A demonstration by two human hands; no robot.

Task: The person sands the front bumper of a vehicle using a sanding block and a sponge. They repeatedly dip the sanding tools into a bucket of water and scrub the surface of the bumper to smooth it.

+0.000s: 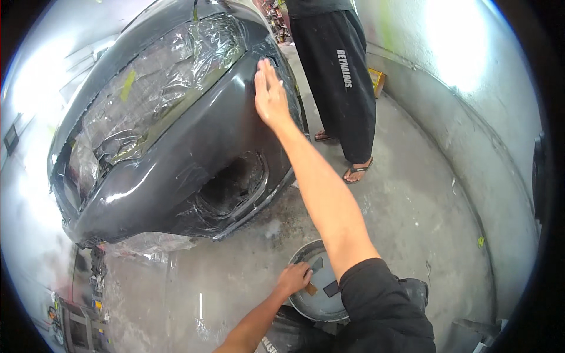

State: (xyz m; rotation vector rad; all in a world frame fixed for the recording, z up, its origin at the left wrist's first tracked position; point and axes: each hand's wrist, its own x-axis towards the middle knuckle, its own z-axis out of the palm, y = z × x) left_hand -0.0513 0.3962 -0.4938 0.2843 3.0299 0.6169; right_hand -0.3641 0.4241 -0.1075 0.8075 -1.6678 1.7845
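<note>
A dark grey car bumper [194,147] fills the upper left, its grille and lamp areas masked with clear plastic film and tape [147,94]. My right hand [269,94] lies flat and open on the bumper's upper right corner, arm stretched out. My left hand [294,277] is lower down at the rim of a round grey bucket [306,306] of water, fingers curled over a small brown piece, likely sandpaper. Dark scraps float in the bucket.
Another person in dark trousers and sandals [338,82] stands just right of the bumper. Wet concrete floor [412,206] spreads to a curved grey wall [482,135]. A yellow box [376,79] sits by the wall. Small cluttered items lie at the lower left [76,317].
</note>
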